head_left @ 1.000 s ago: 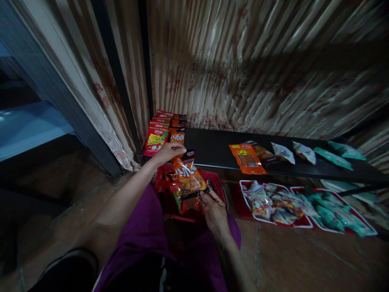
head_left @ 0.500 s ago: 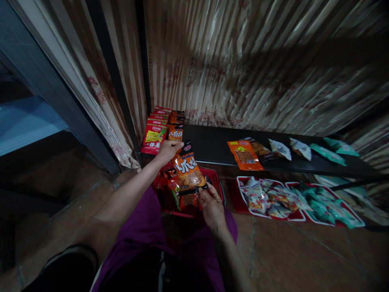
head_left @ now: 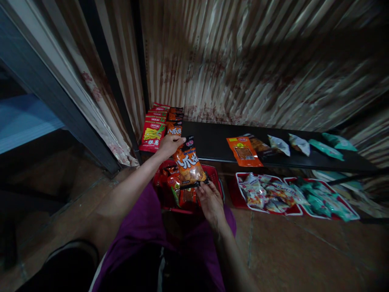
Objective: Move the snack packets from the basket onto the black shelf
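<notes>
An orange and black snack bag [head_left: 191,164] is stretched between my two hands, tilted, in front of the shelf edge. My left hand [head_left: 170,147] pinches its upper left corner. At the lower right corner, the fingers of my right hand [head_left: 210,199] close on the black bottom seam. Below the bag stands a red basket [head_left: 215,174] holding several orange and red packets [head_left: 174,181], partly hidden by the bag. Behind my left hand, a row of red snack packets [head_left: 152,134] and a row of matching orange bags [head_left: 175,128] stand on the shelf.
The black shelf [head_left: 206,140] runs to the right, carrying an orange packet [head_left: 244,151], white bags [head_left: 278,145] and green bags [head_left: 326,150]. Baskets of white-red packets [head_left: 255,194] and green packets [head_left: 322,202] sit below its front edge. A dark metal post [head_left: 140,61] rises at the left.
The snack bag has bent more at its lower end and shifted slightly right and up in view. Both hands keep their hold; the whole view has shifted slightly.
</notes>
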`<control>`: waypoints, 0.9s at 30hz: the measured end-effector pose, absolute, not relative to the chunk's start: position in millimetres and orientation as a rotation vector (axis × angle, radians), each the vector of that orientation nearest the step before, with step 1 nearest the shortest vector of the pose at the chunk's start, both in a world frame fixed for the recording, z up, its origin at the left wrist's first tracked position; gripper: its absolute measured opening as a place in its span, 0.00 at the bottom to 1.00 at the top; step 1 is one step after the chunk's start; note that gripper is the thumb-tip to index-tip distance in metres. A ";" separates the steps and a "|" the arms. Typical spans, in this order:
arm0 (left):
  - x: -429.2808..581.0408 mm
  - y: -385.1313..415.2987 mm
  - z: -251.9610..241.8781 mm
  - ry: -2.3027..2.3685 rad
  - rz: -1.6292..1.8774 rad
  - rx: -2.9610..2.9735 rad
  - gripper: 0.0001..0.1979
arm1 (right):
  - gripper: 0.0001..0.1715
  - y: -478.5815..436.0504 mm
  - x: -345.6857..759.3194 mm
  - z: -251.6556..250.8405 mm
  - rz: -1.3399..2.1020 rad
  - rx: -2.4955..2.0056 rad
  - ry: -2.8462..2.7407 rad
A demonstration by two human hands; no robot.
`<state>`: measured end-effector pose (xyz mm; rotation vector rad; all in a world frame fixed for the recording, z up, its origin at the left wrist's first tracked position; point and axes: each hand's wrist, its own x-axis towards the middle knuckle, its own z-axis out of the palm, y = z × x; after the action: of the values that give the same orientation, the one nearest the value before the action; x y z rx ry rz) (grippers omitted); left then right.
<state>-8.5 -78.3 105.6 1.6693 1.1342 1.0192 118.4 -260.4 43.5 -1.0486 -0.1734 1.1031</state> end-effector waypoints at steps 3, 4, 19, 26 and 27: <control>-6.0 -79.6 104.9 1.176 1.013 1.685 0.17 | 0.24 -259.4 120.0 39.7 1.123 -1.056 -0.149; -4.9 -78.9 104.4 1.202 1.012 1.680 0.17 | 0.23 -259.4 120.0 39.8 1.120 -1.062 -0.127; 5.9 -67.2 107.5 1.283 0.979 1.673 0.10 | 0.18 -263.3 115.7 52.9 1.171 -1.036 -0.138; 8.4 -70.5 96.2 1.329 1.093 1.715 0.07 | 0.18 -260.2 108.8 55.7 1.093 -1.044 -0.085; 9.1 -71.6 92.7 1.346 1.110 1.701 0.07 | 0.18 -259.6 107.7 56.2 1.079 -1.041 -0.085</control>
<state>9.1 -71.6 92.7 1.7010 1.3465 1.1102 107.7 -259.6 56.2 -1.0412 -0.0849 1.0794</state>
